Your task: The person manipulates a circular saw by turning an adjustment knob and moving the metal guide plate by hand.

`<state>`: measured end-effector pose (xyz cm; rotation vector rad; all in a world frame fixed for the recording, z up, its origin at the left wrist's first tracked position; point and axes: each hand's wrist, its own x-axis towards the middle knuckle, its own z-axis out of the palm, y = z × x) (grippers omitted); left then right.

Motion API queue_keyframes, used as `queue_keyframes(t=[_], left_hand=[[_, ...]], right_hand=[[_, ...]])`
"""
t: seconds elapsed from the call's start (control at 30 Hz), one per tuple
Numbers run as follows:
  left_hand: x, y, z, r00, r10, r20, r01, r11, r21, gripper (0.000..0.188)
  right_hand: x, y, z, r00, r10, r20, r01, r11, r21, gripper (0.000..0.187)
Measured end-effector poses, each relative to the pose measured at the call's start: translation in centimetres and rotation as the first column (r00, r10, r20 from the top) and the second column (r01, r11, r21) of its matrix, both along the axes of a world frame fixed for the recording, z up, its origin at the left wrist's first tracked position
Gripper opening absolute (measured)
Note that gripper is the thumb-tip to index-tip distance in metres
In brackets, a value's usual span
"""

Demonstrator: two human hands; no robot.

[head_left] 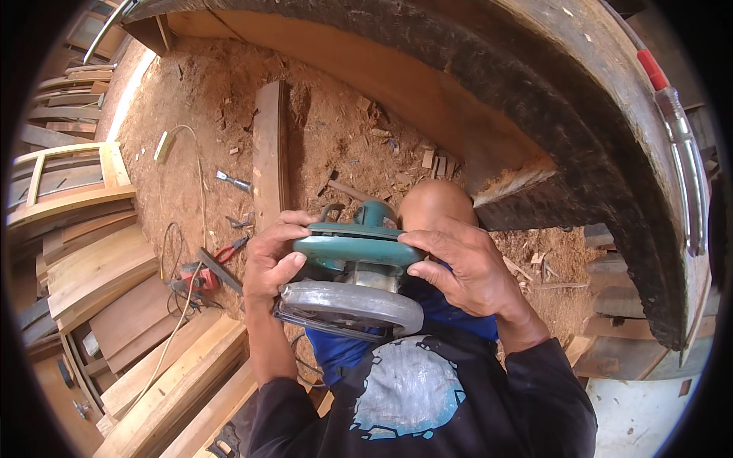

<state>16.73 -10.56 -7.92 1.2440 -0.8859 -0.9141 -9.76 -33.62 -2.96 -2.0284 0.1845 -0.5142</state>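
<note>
A green circular saw (355,250) with a rounded grey metal blade guard (355,299) is held up in front of my torso, above my lap. My left hand (276,256) is closed on the left end of its green body, thumb on the near side. At the opposite end, my right hand (467,267) pinches the green edge between thumb and fingers. The guard side faces me. I cannot make out the blade edge clearly. My bare knee (437,204) shows just beyond the saw.
Sawdust covers the ground, where a long plank (269,149), a hammer (347,188) and a red power tool (200,281) with a cord lie. Stacked boards (183,374) fill the left side. A large dark curved timber (565,145) arches over the right. A handsaw handle (227,441) shows at lower left.
</note>
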Motion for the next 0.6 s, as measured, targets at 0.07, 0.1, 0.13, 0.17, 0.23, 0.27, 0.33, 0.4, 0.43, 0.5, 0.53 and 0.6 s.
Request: queue_keyframes(t=[0.07,0.1,0.13,0.17,0.23,0.27,0.33,0.4,0.43,0.5,0.53,0.6], left_hand=[[-0.3,-0.1,0.4,1.0,0.021,0.002,-0.021,0.999,-0.025,0.038],[-0.4,-0.3,0.5,1.0,0.021,0.0,-0.021,1.0,-0.02,0.038],[-0.4,-0.5,0.7,1.0,0.01,0.02,-0.009,1.0,-0.005,0.039],[-0.3,-0.7,0.9,0.999,-0.004,0.039,0.003,1.0,0.01,0.04],[-0.3,-1.0,1.0,0.999,-0.01,0.033,0.01,1.0,0.016,0.041],[-0.4,-1.1,1.0,1.0,-0.017,0.024,0.016,1.0,0.015,0.043],[-0.4,-1.3,1.3,0.999,-0.02,0.031,0.02,1.0,0.02,0.044],[-0.5,-1.4,1.3,0.999,-0.025,0.036,0.024,0.999,0.025,0.044],[-0.4,-1.4,1.3,0.999,-0.023,0.036,0.021,0.999,0.03,0.045],[-0.3,-1.4,1.3,0.999,-0.021,0.035,0.019,0.999,0.04,0.046],[-0.3,-1.5,1.4,0.999,-0.023,0.03,0.022,0.999,0.039,0.047],[-0.3,-1.5,1.4,0.999,-0.025,0.026,0.023,0.999,0.044,0.048]], right_hand=[[0.1,-0.2,0.0,0.999,0.022,-0.036,-0.021,1.0,0.021,0.037],[0.0,-0.3,-0.1,0.999,0.022,-0.039,-0.021,0.999,0.026,0.037],[0.1,-0.4,-0.2,1.0,0.003,-0.006,-0.002,0.999,0.049,0.036],[0.0,-0.6,-0.4,0.999,-0.02,0.027,0.018,0.997,0.072,0.035],[-0.3,-1.1,-0.5,1.0,-0.008,0.01,0.006,0.995,0.102,0.033],[-0.4,-1.3,-0.6,1.0,0.006,-0.007,-0.005,0.992,0.125,0.03],[-0.6,-1.5,-1.5,1.0,-0.009,-0.009,0.01,0.989,0.148,0.028],[-1.1,-1.6,-1.9,1.0,-0.023,-0.012,0.025,0.985,0.171,0.026],[-1.2,-1.7,-2.0,0.999,-0.031,-0.03,0.036,0.979,0.202,0.026],[-1.4,-1.9,-2.4,0.998,-0.037,-0.049,0.047,0.97,0.238,0.025],[-1.5,-1.9,-2.5,0.998,-0.04,-0.051,0.052,0.959,0.278,0.026],[-1.5,-2.1,-2.9,0.998,-0.042,-0.052,0.056,0.945,0.323,0.026]])
